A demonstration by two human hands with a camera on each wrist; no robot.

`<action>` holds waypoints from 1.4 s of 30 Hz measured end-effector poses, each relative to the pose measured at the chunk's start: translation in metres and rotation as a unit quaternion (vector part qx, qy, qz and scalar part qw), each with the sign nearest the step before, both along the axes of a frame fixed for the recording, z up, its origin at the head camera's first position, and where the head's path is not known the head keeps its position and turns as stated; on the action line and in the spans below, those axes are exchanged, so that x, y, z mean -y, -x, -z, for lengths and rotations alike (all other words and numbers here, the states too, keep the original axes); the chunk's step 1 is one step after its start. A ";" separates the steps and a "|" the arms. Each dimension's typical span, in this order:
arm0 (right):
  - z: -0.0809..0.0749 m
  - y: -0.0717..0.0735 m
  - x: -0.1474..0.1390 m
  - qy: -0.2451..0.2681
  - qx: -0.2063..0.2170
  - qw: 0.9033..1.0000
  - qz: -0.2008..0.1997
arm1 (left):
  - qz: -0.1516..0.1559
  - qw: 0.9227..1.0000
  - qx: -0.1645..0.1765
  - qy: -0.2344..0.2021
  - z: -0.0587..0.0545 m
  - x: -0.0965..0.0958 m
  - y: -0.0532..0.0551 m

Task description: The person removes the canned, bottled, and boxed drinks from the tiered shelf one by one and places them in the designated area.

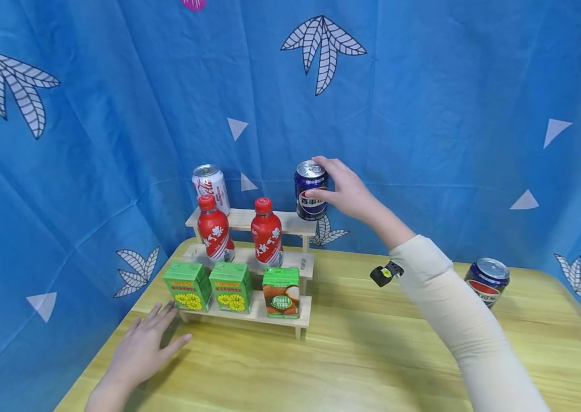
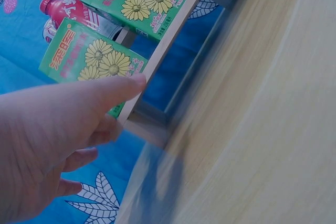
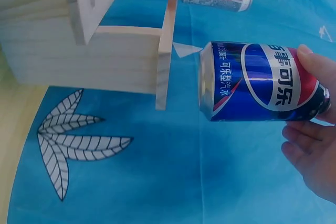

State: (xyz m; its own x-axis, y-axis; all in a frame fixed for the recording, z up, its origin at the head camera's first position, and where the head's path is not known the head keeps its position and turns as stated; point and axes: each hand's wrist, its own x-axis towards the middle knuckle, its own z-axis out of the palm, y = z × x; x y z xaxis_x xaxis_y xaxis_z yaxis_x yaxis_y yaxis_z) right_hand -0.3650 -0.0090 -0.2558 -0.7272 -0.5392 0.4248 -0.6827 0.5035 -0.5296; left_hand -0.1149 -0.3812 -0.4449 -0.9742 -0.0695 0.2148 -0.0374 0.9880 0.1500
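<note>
Just above the right end of the wooden rack's top shelf (image 1: 287, 221), and apart from it, a blue can (image 1: 305, 186) hangs upright, pinched near its top between the thumb and fingers of the right hand (image 1: 350, 193). By the rack's lower left end, the left hand (image 1: 141, 349) lies spread and holds nothing, its thumb set apart, near a green drink box (image 1: 185, 286); whether it touches the wood I cannot tell.
</note>
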 end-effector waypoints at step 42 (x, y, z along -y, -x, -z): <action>0.060 -0.044 -0.128 -0.028 0.016 0.994 0.108 | 0.004 1.000 0.004 -0.004 -0.001 0.000 -0.001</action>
State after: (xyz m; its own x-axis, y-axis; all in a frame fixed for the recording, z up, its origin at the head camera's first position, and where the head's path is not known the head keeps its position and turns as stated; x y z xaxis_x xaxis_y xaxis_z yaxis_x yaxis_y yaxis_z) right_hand -0.3211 0.1187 -0.3156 -0.8410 -0.3916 0.3733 -0.5390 0.6662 -0.5155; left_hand -0.1142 -0.3810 -0.4442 -0.9762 -0.0641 0.2070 -0.0312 0.9869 0.1586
